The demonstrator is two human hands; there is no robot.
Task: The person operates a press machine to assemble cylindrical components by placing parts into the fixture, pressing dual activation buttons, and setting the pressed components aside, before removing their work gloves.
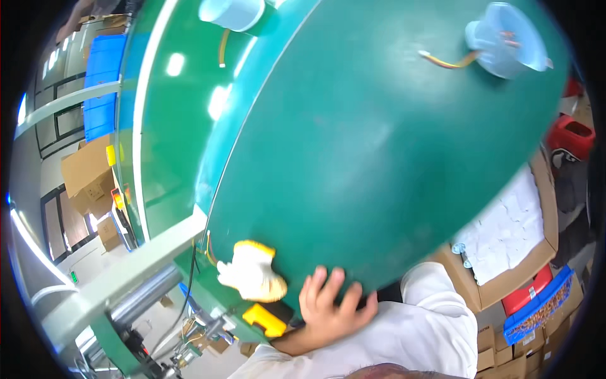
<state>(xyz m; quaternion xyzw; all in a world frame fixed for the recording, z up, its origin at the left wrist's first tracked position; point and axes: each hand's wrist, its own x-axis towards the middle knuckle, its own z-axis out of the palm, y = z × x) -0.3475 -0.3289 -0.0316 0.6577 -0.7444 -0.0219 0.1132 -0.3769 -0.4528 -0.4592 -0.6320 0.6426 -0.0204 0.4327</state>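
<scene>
A bare hand, which I take for my right hand, lies with its fingers spread on the near edge of a large green table. It holds nothing. Its forearm runs down to a white sleeve. Just left of it a white work glove with a yellow cuff lies on the table's edge, with no arm in it. My left hand is out of view. Far across the table stands a light blue plastic bowl, and a yellow wire lies beside it.
A second pale bowl sits at the top. A green conveyor belt runs along the left. A yellow tool hangs under the table edge. Cardboard boxes with white sheets, red bins and a blue crate stand at the right.
</scene>
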